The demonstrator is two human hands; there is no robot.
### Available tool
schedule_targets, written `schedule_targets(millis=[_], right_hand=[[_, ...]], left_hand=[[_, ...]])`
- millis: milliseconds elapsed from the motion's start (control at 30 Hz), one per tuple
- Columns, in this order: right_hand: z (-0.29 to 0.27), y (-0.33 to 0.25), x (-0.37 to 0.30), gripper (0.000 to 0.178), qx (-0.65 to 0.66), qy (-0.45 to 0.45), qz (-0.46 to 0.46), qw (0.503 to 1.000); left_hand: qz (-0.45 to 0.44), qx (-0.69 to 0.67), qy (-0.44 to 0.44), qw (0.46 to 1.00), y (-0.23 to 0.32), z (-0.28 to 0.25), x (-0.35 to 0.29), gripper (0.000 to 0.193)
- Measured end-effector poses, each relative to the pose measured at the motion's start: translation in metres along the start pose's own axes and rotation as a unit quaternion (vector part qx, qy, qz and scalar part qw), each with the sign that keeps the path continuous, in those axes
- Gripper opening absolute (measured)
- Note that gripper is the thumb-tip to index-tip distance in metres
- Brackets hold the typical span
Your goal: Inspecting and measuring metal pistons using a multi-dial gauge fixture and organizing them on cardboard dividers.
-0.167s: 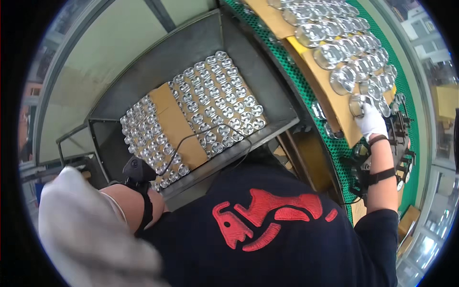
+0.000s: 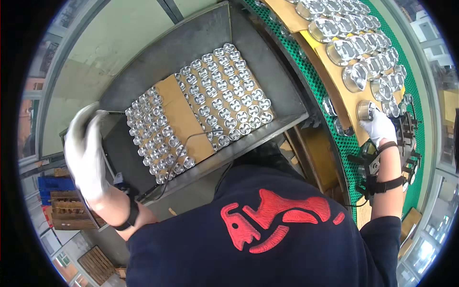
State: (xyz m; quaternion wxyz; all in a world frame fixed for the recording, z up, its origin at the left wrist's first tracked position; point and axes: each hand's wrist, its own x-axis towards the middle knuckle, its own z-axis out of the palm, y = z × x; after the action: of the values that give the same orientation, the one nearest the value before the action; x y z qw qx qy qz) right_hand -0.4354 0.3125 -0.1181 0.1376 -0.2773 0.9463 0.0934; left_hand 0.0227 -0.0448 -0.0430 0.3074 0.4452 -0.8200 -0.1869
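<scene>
My right hand [image 2: 379,127], in a white glove, is closed on a shiny metal piston [image 2: 365,111] at the near end of a cardboard sheet [image 2: 342,98]. Rows of similar pistons [image 2: 355,78] stand on that sheet, just beyond the fingers. Out at the far left, my left hand [image 2: 87,150], gloved in white too, is raised beside a grey metal bin. It is somewhat blurred; its fingers look apart, and no object shows in them. Many pistons [image 2: 222,103] lie in rows in the bin, on brown cardboard [image 2: 184,122].
The dark grey bin [image 2: 282,125] has a raised metal rim. Green perforated matting [image 2: 337,158] covers the bench at right, where a black fixture with gauges [image 2: 404,153] stands near my right wrist. A black cable [image 2: 191,136] crosses the bin. Wooden pallets [image 2: 98,263] sit at lower left.
My left hand has swung from close in front of the camera at lower left, up and away toward the bin's left side. The right hand stays at the same piston; the whole view has shifted slightly.
</scene>
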Motion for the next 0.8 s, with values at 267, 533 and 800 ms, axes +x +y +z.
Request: schedule_targets(millis=[267, 533, 800], right_hand=[[-0.017, -0.015, -0.061, 0.035, 0.392, -0.034, -0.015, 0.919], [-0.015, 0.04, -0.141, 0.051, 0.729, -0.13, -0.111, 0.663], [0.024, 0.151, -0.214, 0.071, 0.802, -0.196, -0.102, 0.555]], left_hand=[[-0.262, -0.075, 0.041, 0.961, -0.162, -0.085, -0.004, 0.04], [0.123, -0.296, -0.129, 0.938, 0.163, 0.091, -0.058, 0.036], [0.35, -0.355, -0.48, 0.722, 0.377, 0.25, -0.206, 0.103]])
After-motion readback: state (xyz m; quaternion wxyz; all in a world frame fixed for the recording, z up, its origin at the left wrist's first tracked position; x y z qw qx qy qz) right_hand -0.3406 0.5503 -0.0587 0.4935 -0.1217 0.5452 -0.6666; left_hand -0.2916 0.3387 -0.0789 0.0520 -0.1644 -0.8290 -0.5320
